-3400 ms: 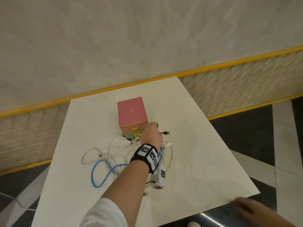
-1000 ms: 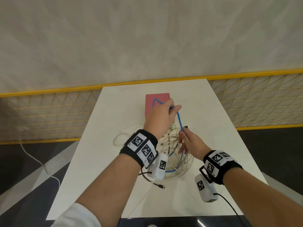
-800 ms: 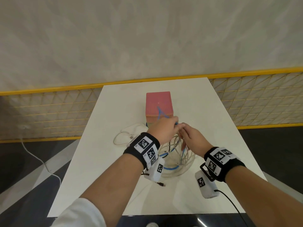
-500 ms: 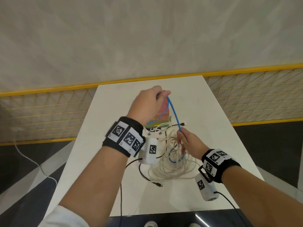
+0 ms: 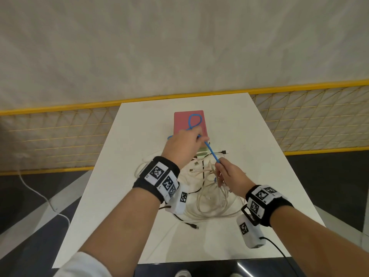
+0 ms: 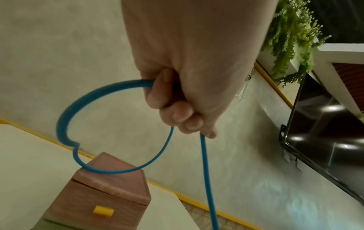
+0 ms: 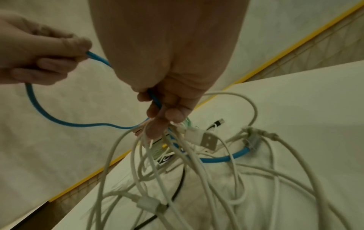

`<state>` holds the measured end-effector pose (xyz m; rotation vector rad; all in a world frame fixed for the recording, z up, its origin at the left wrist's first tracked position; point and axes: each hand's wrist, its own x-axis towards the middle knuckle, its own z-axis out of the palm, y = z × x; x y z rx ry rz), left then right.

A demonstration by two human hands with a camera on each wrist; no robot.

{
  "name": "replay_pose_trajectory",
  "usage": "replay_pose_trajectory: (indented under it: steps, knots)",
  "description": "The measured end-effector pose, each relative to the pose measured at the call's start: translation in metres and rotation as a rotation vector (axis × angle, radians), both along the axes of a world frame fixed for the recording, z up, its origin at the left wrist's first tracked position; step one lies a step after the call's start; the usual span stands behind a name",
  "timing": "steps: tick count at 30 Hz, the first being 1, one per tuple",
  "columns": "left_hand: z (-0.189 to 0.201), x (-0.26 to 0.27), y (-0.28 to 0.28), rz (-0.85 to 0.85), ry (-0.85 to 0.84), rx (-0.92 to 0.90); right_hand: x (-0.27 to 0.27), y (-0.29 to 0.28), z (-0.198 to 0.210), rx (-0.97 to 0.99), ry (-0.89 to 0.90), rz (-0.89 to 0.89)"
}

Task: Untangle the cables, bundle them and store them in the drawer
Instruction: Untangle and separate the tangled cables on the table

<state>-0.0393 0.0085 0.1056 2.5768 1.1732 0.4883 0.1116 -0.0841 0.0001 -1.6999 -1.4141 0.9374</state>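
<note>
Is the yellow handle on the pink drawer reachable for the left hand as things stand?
Probably not yet. The left hand hovers close above the drawer unit, nothing blocking the yellow handle, but its fingers are curled round the blue cable. It would have to let go first.

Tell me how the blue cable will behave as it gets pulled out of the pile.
Probably springy rather than limp: the blue cable holds an open loop above the left hand. It likely snags, since it still threads through the white cables below the right hand. Its thin, smooth jacket may slip through the fingers.
</note>
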Motion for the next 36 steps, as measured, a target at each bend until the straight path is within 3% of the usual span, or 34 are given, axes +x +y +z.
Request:
replay_pose_trajectory:
  steps: [2, 7, 14, 19, 26, 28, 32, 36]
  knots:
    - [-0.003, -0.002, -0.002, -0.006, -0.01, -0.047, -0.002, 0.003, 0.004, 0.01, -0.005, 0.023]
    - [-0.022, 0.004, -0.014, -0.137, 0.168, -0.138, -0.007, 0.003, 0.008, 0.116, -0.045, 0.092]
    - [-0.02, -0.001, -0.008, 0.003, -0.058, -0.09, 0.0, 0.007, 0.004, -0.035, -0.102, 0.106]
    - [-0.028, 0.003, -0.02, -0.098, 0.071, -0.184, -0.009, 0.005, 0.005, 0.078, -0.024, 0.112]
    - [0.009, -0.01, 0.003, 0.013, -0.222, -0.089, 0.002, -0.001, -0.015, -0.095, -0.209, 0.09]
    - [0.01, -0.01, -0.002, -0.078, -0.098, -0.201, -0.001, -0.003, -0.007, -0.044, -0.16, 0.087]
    - [-0.019, -0.005, -0.02, -0.182, 0.368, -0.304, -0.006, -0.001, 0.002, 0.082, -0.218, 0.098]
    - [-0.022, -0.01, -0.014, -0.101, 0.233, -0.245, 0.001, -0.003, -0.01, -0.02, -0.25, 0.083]
